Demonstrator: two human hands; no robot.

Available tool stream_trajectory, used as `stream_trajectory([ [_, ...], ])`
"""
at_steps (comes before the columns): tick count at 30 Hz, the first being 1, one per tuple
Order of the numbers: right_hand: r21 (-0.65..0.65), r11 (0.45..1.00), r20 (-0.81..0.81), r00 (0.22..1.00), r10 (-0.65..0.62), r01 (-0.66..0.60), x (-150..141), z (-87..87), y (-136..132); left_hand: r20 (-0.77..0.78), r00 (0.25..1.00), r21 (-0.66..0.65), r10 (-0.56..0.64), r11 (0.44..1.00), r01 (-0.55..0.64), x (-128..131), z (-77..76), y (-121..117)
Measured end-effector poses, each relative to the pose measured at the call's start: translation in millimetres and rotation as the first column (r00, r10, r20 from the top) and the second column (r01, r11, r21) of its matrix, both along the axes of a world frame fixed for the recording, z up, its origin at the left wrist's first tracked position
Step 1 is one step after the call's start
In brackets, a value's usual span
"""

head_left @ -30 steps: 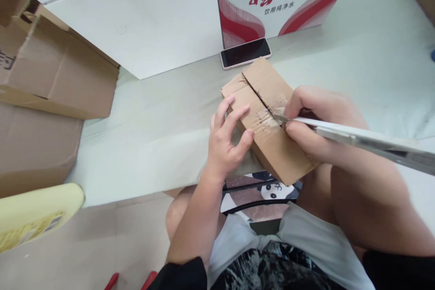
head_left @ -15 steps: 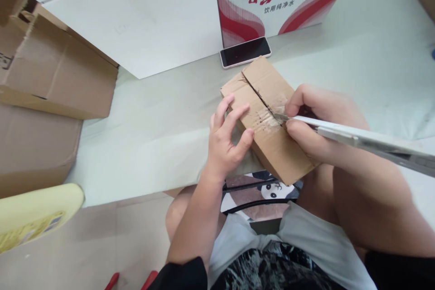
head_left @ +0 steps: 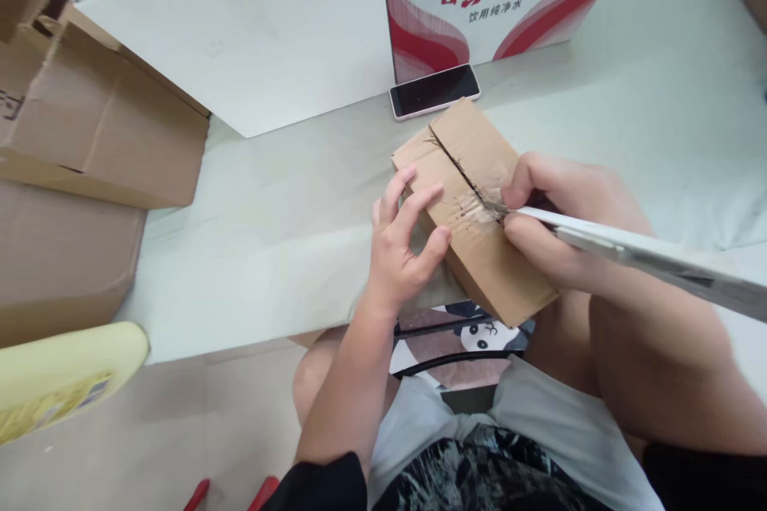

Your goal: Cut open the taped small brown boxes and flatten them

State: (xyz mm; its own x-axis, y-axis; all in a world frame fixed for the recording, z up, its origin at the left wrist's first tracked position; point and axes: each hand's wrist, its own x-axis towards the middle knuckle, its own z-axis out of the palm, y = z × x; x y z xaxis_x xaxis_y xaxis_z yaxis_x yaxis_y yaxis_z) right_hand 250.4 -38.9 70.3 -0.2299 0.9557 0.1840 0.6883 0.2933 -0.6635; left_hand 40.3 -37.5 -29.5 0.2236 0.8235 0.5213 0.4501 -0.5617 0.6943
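Note:
A small brown cardboard box (head_left: 509, 275) lies slantwise at the table's front edge, its near end jutting over my lap. A dark slit runs down the middle of its top to a patch of scuffed, torn tape. My left hand (head_left: 407, 235) rests on the box's left side with fingers spread, holding nothing. In my right hand (head_left: 557, 215), thumb and forefinger pinch a long white and grey utility knife (head_left: 629, 249) close to its tip. That tip touches the slit at the torn tape. Some of my right fingers are hidden behind the knife.
Behind the box lies a phone (head_left: 435, 91), against a white and red carton (head_left: 509, 0). A big white box (head_left: 252, 40) stands at the back left. Brown cartons (head_left: 113, 120) are stacked at the left, above a pale yellow object (head_left: 72, 371). The table (head_left: 257, 255) has a pale green cover.
The knife's rear end has dipped slightly, while its tip stays at the slit. My left hand keeps its place on the box. The whole view has shifted a little.

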Motion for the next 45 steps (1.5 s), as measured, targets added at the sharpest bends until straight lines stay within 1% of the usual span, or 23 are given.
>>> stream_trajectory([
  [10, -0.046, 0.999, -0.023, 1.000, 0.006, -0.007, 0.1, 3.2, 2.2, -0.009, 1.000, -0.003, -0.007, 1.000, 0.007, -1.2, 0.4, -0.1],
  [16, -0.006, 1.000, -0.029, 1.000, -0.003, 0.003, 0.8, -0.5, 0.6, -0.005, 1.000, 0.005, 0.004, 1.000, -0.004, -0.2, -1.1, 0.5],
  [25, -0.036, 0.999, 0.020, 1.000, -0.010, 0.011, -1.0, 3.3, -0.1, -0.008, 1.000, -0.011, 0.001, 1.000, -0.001, -0.6, -1.6, 0.3],
  [29, -0.018, 1.000, 0.030, 1.000, -0.001, 0.002, -1.5, 3.7, -0.9, 0.005, 1.000, -0.027, -0.007, 1.000, 0.007, -1.1, -1.3, 0.1],
  [36, -0.022, 1.000, 0.066, 0.998, -0.009, 0.010, -0.8, 2.1, -2.7, 0.001, 1.000, -0.008, 0.002, 1.000, -0.002, -0.2, -1.7, 0.3],
  [40, -0.046, 0.999, 0.080, 0.997, -0.010, 0.013, -0.5, 2.6, -3.3, -0.018, 1.000, -0.004, 0.019, 1.000, -0.019, 0.6, -1.6, 0.2],
  [45, -0.026, 1.000, 0.075, 0.997, -0.007, 0.009, -0.5, 1.6, -3.4, -0.008, 1.000, 0.016, 0.023, 1.000, -0.023, 1.4, -2.5, 0.8],
])
